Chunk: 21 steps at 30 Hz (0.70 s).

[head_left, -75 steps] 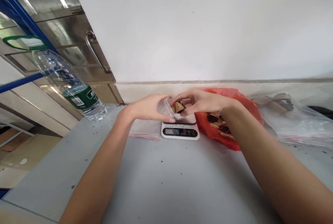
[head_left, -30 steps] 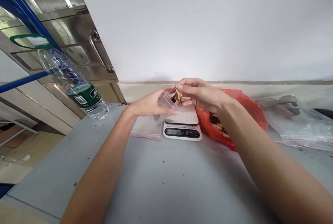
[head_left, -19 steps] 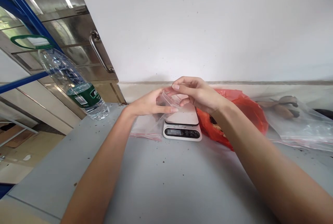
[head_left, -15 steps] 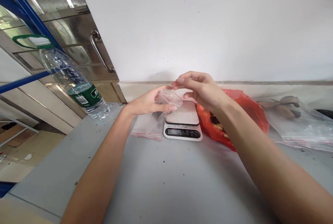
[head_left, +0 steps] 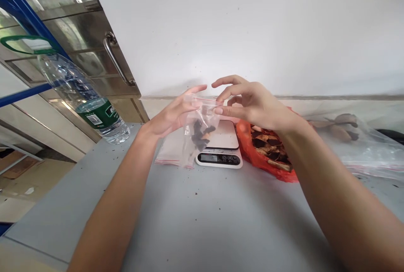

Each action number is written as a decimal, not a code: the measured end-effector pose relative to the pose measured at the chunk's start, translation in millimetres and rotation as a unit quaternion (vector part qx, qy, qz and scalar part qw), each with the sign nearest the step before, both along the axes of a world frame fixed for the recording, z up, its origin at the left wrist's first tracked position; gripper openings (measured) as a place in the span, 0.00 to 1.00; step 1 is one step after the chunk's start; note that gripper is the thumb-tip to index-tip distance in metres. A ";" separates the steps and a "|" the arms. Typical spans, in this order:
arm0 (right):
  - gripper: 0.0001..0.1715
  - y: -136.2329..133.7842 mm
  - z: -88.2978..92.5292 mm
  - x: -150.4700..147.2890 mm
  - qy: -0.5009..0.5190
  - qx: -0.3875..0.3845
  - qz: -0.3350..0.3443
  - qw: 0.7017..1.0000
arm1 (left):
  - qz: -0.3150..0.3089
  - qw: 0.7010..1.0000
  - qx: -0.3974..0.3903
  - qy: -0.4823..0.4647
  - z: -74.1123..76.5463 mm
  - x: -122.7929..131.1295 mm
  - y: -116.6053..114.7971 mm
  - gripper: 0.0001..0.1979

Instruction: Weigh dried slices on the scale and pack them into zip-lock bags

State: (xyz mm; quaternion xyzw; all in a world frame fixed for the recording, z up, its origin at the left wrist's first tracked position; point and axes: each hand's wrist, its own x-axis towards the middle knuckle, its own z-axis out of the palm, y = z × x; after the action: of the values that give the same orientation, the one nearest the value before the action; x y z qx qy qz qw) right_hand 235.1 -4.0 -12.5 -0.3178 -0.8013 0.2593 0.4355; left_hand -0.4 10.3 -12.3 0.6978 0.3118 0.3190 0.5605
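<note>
A clear zip bag (head_left: 203,131) with dark dried pieces in its lower part hangs in front of a white digital kitchen scale (head_left: 227,135). My left hand (head_left: 175,114) grips the bag's upper left edge between thumb and fingers. At the upper right corner of the bag, my right hand (head_left: 249,101) pinches it by thumb and a finger, the other fingers raised. Part of the scale's plate is hidden behind the bag. A stack of flat zip bags (head_left: 168,152) lies left of the scale. Dark and pale dried slices fill an open red plastic bag (head_left: 246,145) at its right.
A large water bottle (head_left: 97,110) with a green handle stands on the left of the grey table (head_left: 189,230). Behind rises a white wall (head_left: 227,28). A big clear bag (head_left: 362,150) with brownish pieces lies at the far right. Small dark crumbs dot the table.
The zip bag now hangs upright with its dark contents showing, where before it was bunched in my left hand. My right hand has taken hold of its right corner.
</note>
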 end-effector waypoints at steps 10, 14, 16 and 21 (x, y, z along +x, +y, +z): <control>0.26 -22.6 16.3 -3.0 0.039 0.018 -0.075 0.996 | -0.075 0.986 0.138 0.049 14.9 11.6 -15.6 0.23; 0.21 -32.8 21.4 11.1 0.021 -0.089 -0.027 0.995 | -0.069 0.990 0.112 0.043 15.0 12.2 -15.9 0.26; 0.18 -37.1 22.3 17.6 0.035 -0.120 -0.032 0.992 | -0.043 0.993 0.102 0.037 12.8 12.0 -15.4 0.26; 0.14 -41.3 21.0 21.4 0.078 -0.084 -0.092 0.989 | 0.022 0.992 0.119 0.027 7.8 17.6 -14.8 0.25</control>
State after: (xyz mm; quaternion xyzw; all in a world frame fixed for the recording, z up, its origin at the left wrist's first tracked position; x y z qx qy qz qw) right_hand 256.5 -45.3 8.5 -0.4046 -0.7078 0.3081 0.4903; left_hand 17.2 -4.6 -4.4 0.7608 0.3016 0.3471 0.4580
